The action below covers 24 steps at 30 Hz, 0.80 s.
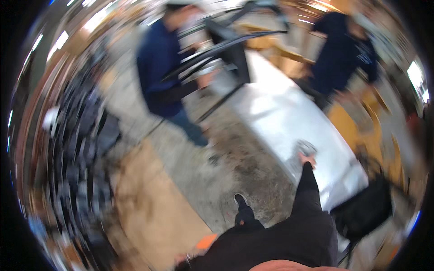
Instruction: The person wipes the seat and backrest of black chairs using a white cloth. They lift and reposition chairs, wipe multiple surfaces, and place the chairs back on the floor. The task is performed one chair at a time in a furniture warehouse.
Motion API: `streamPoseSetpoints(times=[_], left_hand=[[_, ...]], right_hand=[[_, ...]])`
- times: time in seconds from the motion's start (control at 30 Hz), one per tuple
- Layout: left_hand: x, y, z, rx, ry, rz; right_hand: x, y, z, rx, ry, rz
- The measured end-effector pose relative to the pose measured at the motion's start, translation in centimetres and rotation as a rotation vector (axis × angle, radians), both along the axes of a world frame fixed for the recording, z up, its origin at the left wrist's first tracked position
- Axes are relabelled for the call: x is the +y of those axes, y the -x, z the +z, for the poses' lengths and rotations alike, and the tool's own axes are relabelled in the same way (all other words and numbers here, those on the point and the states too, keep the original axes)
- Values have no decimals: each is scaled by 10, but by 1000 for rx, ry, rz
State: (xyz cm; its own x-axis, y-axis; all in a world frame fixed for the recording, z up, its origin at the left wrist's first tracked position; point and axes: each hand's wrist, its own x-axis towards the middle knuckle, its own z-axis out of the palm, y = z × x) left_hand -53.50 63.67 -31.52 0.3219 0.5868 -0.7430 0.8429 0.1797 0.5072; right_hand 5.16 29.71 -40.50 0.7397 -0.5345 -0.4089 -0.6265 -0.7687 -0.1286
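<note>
My right arm reaches out over a long table (280, 106) with a shiny white covering. At its near part my right hand (308, 160) is closed on a greyish, partly see-through round bundle (306, 147), blurred too much to name. Low in the picture my left hand (181, 258) shows only in part, at the edge of my dark clothing, its fingers smeared. A bright orange thing (207, 241) appears close to it; whether the hand touches it I cannot make out.
A person in dark blue (158, 67) carries a black frame with legs (226, 45) left of the table. Another person (346, 49) stands across it near cardboard (350, 126). A black chair-like piece (366, 207) stands right; dark stacked parts (83, 149) and brown board (153, 194) lie left.
</note>
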Motion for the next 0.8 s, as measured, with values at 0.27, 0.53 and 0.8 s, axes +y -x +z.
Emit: streamPoseSetpoints(times=[0.27,0.53,0.8], left_hand=[[-54,83,59,296,218,514],[-113,138,63,-17,297,824],[-41,263,4,315,-454,467]], right_hand=[[196,-169,21,-384,-809,279],[385,48,18,-838,25,800],[469,456,-25,948,-25,2175]])
